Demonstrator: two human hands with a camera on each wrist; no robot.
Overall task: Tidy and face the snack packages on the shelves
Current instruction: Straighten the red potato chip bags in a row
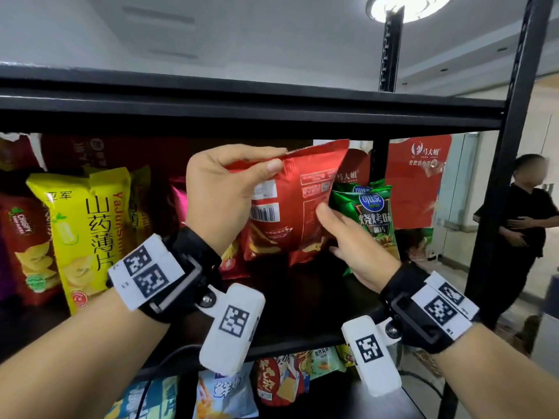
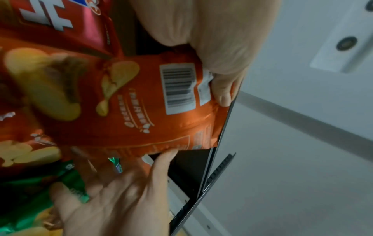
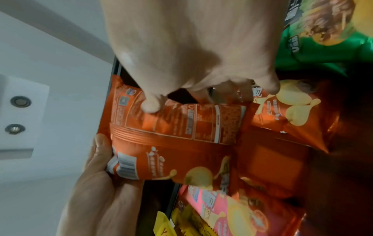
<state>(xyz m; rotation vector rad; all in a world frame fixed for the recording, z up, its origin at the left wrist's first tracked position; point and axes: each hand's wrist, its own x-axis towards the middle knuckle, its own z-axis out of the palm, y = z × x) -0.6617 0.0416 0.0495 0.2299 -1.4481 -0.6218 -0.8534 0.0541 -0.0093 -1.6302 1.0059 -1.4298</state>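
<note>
A red chip bag [image 1: 290,207] is held up in the middle of the black shelf [image 1: 302,313], its back with the barcode facing me. My left hand [image 1: 272,161] pinches its top left corner, thumb in front. My right hand [image 1: 338,231] grips its right edge, thumb on the printed panel and fingers hidden behind. The left wrist view shows the bag [image 2: 141,103] under my left thumb [image 2: 224,95], with my right hand [image 2: 121,199] below. In the right wrist view my right thumb [image 3: 151,105] presses the bag [image 3: 171,135], and another red bag [image 3: 292,111] stands behind it.
Green bags [image 1: 369,219] stand just right of the held bag. A pink bag [image 1: 178,198], yellow bags [image 1: 81,231] and a red crisps bag [image 1: 27,246] fill the left. The upper shelf board [image 1: 242,110] hangs close above. A person [image 1: 520,225] stands beyond the right post [image 1: 514,146].
</note>
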